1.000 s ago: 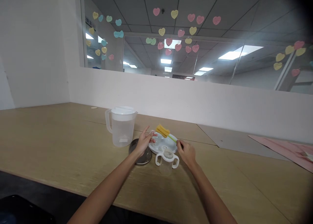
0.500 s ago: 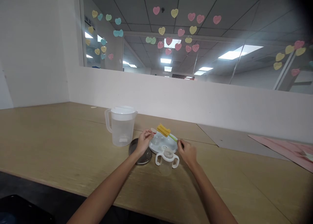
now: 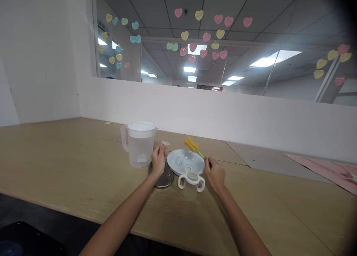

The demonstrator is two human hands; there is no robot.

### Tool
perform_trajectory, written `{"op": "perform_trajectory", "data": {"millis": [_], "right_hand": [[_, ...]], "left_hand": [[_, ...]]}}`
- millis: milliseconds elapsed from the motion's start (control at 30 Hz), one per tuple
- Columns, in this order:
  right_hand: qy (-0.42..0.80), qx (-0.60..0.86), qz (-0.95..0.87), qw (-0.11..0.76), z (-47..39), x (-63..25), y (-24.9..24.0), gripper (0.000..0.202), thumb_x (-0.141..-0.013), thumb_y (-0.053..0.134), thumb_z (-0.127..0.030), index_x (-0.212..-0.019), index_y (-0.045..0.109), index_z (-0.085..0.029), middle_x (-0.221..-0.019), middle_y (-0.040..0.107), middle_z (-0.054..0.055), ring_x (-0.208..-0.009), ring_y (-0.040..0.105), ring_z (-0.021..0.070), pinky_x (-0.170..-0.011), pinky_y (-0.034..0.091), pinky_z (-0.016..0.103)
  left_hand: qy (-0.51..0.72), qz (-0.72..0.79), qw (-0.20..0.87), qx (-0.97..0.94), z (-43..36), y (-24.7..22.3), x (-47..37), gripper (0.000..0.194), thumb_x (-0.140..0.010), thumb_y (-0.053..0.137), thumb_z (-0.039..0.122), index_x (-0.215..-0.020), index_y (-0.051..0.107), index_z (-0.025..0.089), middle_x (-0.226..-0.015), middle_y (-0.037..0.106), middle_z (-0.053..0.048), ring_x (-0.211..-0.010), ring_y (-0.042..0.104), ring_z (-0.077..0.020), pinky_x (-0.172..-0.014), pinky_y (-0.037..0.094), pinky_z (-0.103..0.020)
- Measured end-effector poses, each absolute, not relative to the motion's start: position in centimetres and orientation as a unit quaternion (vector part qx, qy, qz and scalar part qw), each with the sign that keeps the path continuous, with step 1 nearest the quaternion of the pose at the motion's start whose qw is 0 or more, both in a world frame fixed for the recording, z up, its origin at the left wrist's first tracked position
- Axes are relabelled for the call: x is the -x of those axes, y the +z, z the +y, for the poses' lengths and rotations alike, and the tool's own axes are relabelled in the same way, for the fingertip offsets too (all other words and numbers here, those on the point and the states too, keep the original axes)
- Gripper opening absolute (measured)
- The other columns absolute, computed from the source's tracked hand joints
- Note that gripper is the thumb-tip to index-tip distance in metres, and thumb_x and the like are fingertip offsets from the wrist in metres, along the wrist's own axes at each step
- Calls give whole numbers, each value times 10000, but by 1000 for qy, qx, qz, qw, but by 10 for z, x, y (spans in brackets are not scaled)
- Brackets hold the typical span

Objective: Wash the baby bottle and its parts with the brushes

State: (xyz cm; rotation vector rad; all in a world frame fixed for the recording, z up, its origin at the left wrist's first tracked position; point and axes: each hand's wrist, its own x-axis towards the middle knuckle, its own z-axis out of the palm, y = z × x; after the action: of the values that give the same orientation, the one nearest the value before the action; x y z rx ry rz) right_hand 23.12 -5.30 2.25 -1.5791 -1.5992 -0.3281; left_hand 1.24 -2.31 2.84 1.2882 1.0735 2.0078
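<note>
My left hand [image 3: 158,160] pinches a small pale, translucent piece [image 3: 165,143] above a dark round tray [image 3: 165,179]. Closed round the green handle of a yellow sponge brush [image 3: 191,144] is my right hand [image 3: 215,173]; the sponge head is held up behind a white bowl [image 3: 173,156]. Inside the bowl lie clear items too indistinct to name. A clear cup with two white handles [image 3: 190,189] stands upright at the bowl's near edge, between my forearms.
A lidded translucent pitcher [image 3: 141,148] of clear liquid stands left of the tray. Grey sheeting [image 3: 267,163] and a pink sheet [image 3: 320,166] lie at the right. Behind the wooden table [image 3: 83,166] rises a white wall with a window.
My left hand has moved left with the small piece, away from the brush. The sponge head has shifted slightly right and up, off the bowl.
</note>
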Motion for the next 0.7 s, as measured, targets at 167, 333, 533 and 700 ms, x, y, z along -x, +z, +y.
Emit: {"op": "perform_trajectory", "data": {"millis": [167, 333, 533, 700], "right_hand": [[46, 629, -615, 474, -43, -238, 19, 275, -685, 386, -242, -846, 596, -168, -544, 523, -8, -530, 463, 130, -494, 264, 210], [248, 534, -545, 597, -33, -238, 17, 295, -612, 465, -271, -848, 580, -138, -568, 545, -12, -436, 427, 103, -427, 311, 219], [382, 429, -463, 675, -36, -233, 26, 331, -563, 615, -317, -839, 536, -153, -624, 588, -2, -412, 436, 82, -357, 340, 205], [376, 423, -466, 680, -38, -231, 26, 299, -545, 652, -292, -786, 544, -152, -581, 580, -14, -418, 456, 83, -357, 371, 201]], "left_hand": [[584, 593, 115, -542, -11, 23, 6, 353, -834, 331, 421, -798, 548, 145, -628, 570, -24, -610, 550, -139, -583, 402, -233], [433, 664, 79, -605, -10, 15, 16, 217, -810, 384, 257, -907, 520, 119, -776, 627, -111, -756, 597, -217, -676, 412, -301], [320, 674, 56, -664, -17, 10, 17, 174, -761, 429, 168, -898, 531, 138, -855, 627, -142, -798, 593, -248, -689, 401, -324], [307, 644, -27, -701, -23, 22, 11, 252, -815, 355, 236, -967, 537, 147, -889, 613, -148, -912, 548, -262, -778, 380, -362]]}}
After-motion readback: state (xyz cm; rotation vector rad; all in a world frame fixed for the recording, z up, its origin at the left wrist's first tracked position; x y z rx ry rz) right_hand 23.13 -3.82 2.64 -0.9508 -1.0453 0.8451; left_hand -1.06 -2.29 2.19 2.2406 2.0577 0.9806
